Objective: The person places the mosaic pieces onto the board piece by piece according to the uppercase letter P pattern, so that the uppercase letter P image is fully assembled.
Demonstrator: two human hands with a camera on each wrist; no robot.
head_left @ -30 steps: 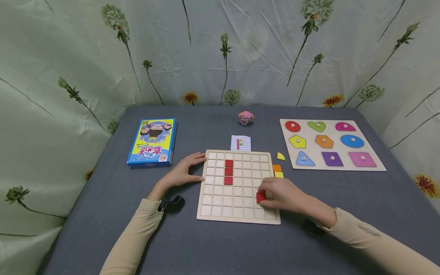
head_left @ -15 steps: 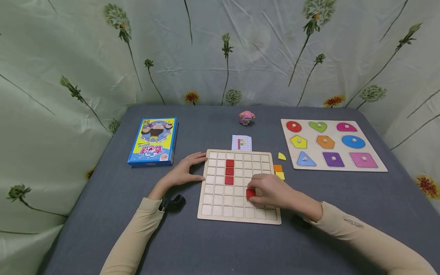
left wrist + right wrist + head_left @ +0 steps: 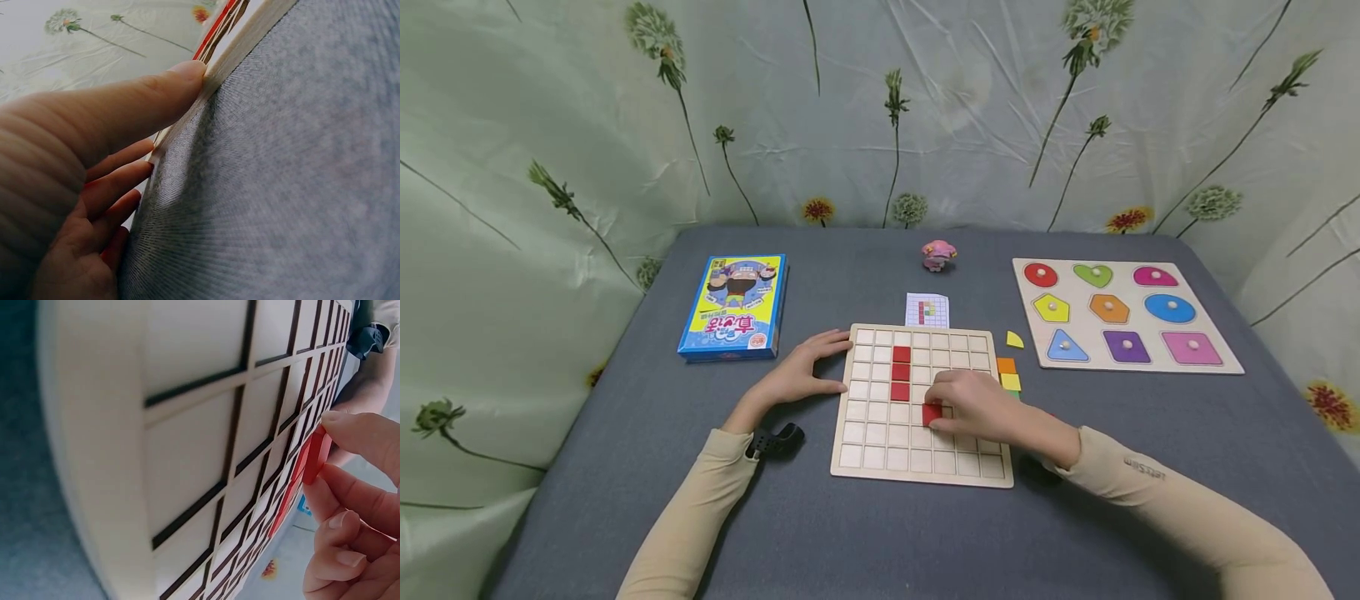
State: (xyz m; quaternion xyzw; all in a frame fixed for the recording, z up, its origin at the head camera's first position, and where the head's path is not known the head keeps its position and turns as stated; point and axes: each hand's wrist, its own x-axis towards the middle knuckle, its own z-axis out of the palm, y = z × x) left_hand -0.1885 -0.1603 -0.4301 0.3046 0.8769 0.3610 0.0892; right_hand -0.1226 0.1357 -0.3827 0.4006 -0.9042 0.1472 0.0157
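While pinching: right hand (image 3: 981,408) is gripping red tile (image 3: 932,414) over grid board (image 3: 917,477).
Left hand (image 3: 797,379): flat fingers bracing board's 9 o'clock edge.
Risk: tile is probably catching a ridge, tilting.

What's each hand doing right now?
Left hand: open, fingers straight against the left edge of the board.
Right hand: pinching a red tile over the board.

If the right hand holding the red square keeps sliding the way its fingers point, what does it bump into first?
Probably the column of red tiles on the grid board; the right hand and its red tile point left toward it, though depth is unclear.
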